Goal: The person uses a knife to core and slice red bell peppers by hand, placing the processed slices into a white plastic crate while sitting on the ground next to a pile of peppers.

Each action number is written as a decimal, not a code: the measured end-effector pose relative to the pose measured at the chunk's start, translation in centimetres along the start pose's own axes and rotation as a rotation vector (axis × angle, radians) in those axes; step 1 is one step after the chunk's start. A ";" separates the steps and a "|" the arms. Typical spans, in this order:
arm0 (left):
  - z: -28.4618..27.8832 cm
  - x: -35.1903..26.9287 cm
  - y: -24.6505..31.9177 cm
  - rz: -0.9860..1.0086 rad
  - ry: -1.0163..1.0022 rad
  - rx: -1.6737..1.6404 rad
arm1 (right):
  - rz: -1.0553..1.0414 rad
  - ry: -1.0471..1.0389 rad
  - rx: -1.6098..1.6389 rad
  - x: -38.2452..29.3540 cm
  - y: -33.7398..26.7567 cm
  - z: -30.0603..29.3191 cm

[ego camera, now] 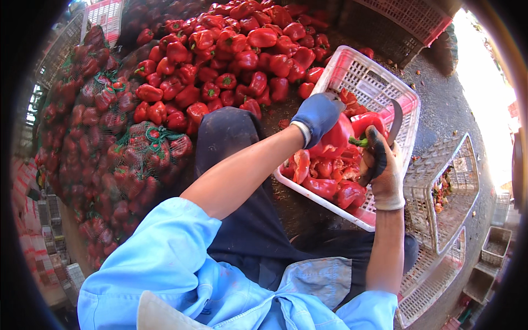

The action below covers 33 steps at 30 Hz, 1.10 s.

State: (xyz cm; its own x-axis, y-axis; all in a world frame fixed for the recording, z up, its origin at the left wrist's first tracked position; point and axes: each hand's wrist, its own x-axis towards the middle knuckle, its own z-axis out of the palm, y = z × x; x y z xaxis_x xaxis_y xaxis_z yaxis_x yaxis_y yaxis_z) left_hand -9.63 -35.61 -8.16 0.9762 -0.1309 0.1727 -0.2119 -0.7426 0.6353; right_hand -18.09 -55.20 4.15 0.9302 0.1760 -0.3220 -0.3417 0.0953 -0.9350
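My left hand (318,117), in a blue knitted glove, reaches over a white plastic crate (350,218) with pink-stained walls. Its fingertips are near torn red pepper pieces (352,103), and a large red pepper piece (336,138) lies just beneath it. Whether the fingers grip anything is hidden. My right hand (383,169) wears a beige glove with dark fingers and grips a knife with a curved blade (397,119). A red bell pepper (368,121) with a green stem (358,142) sits against that thumb. More cut pepper pieces (321,187) fill the crate's near end.
A large heap of whole red bell peppers (247,60) spreads beyond my knee. Net sacks of peppers (140,156) stand on the left. To the right, a tilted crate (429,194) holds scraps (441,192). Stacked crates (396,24) rise at the back right.
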 end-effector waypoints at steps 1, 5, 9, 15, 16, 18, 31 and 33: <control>-0.1 -0.6 0.3 0.128 0.045 0.044 | 0.046 -0.015 -0.030 0.1 0.1 -1.1; -1.1 -1.2 1.5 0.059 0.017 -0.483 | -0.007 0.055 0.064 0.4 1.8 -2.0; -3.0 -1.9 3.9 0.165 -0.086 -0.811 | -0.008 0.114 -0.024 0.7 1.2 -1.3; -4.6 -3.7 6.3 0.150 -0.148 -0.823 | 0.011 0.111 -0.155 1.3 1.8 -1.3; -3.6 -3.6 5.8 0.218 -0.069 -0.853 | 0.015 0.106 -0.145 1.2 1.7 -0.9; -3.6 -3.5 5.9 0.265 0.014 -0.894 | 0.062 0.107 -0.089 0.8 0.9 -0.2; -5.1 -2.7 5.3 -0.146 -0.305 -1.079 | 0.084 0.044 -0.174 1.7 0.2 -0.3; -4.8 -2.7 5.4 -0.135 -0.288 -1.103 | 0.025 0.026 -0.199 1.8 0.6 -0.6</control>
State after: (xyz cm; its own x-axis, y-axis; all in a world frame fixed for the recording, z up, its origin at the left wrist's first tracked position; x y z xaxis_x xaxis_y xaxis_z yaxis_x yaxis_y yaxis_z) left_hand -13.61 -36.11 -1.52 0.9380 -0.3447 -0.0352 0.1097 0.1989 0.9739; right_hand -16.53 -55.43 2.91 0.9258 0.1502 -0.3469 -0.3340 -0.1049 -0.9367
